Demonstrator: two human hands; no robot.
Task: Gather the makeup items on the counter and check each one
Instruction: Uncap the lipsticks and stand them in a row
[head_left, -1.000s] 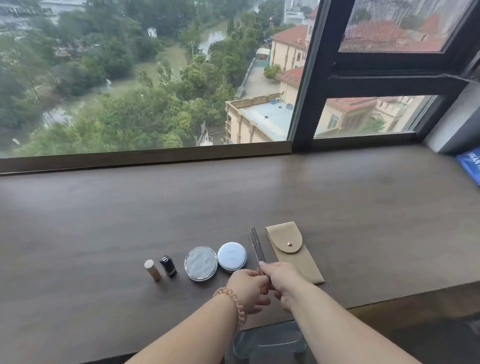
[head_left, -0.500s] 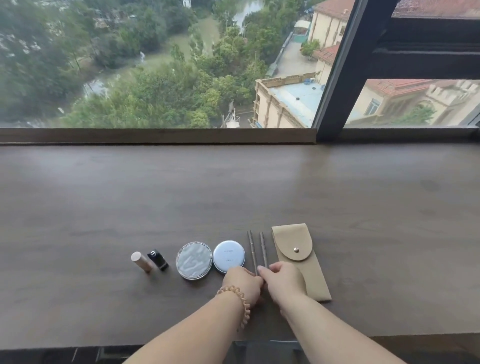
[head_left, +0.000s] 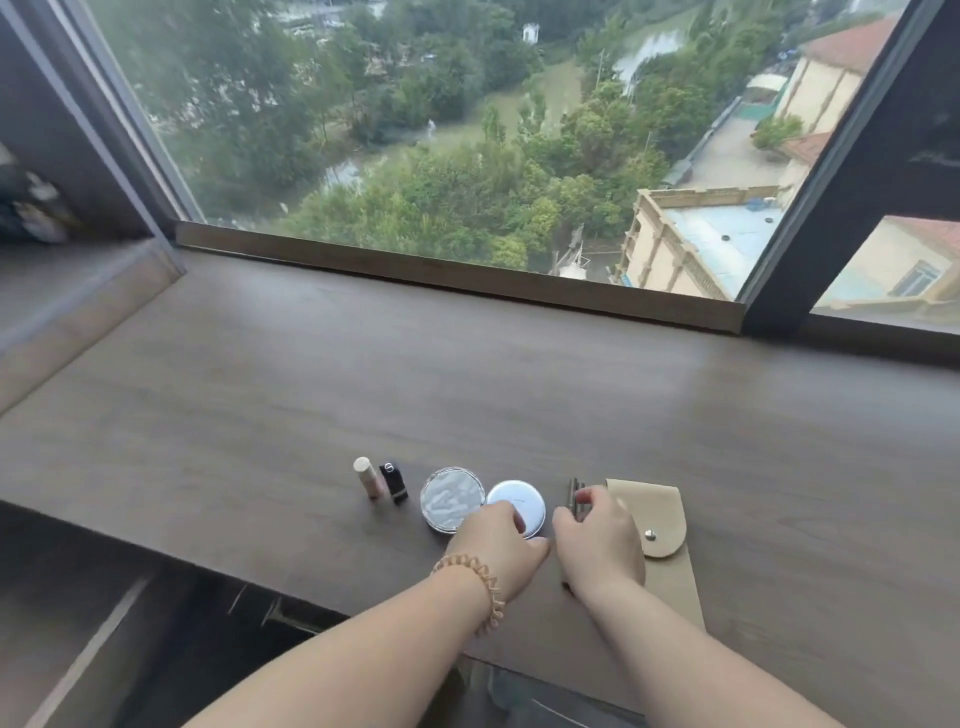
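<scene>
Row along the counter's (head_left: 467, 405) front edge, likely lined up for checking: beige tube (head_left: 366, 475), black lipstick (head_left: 393, 480), mirrored compact (head_left: 449, 496), white compact (head_left: 519, 499); right hand (head_left: 597, 545) pinched two pencils (head_left: 573, 491) beside the pouch (head_left: 657, 512), left hand (head_left: 493, 543) covered the white compact's near rim, its fingers hidden.

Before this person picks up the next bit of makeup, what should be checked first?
1. Grip of the right hand on the pencils: cannot tell, the hand hides it.
2. The white compact clear of the left hand: not ok, the hand covers its near edge.
3. The silver compact closed: ok.
4. The beige tube and black tube clear of both hands: ok.
5. The pouch flap folded down: ok.
</scene>
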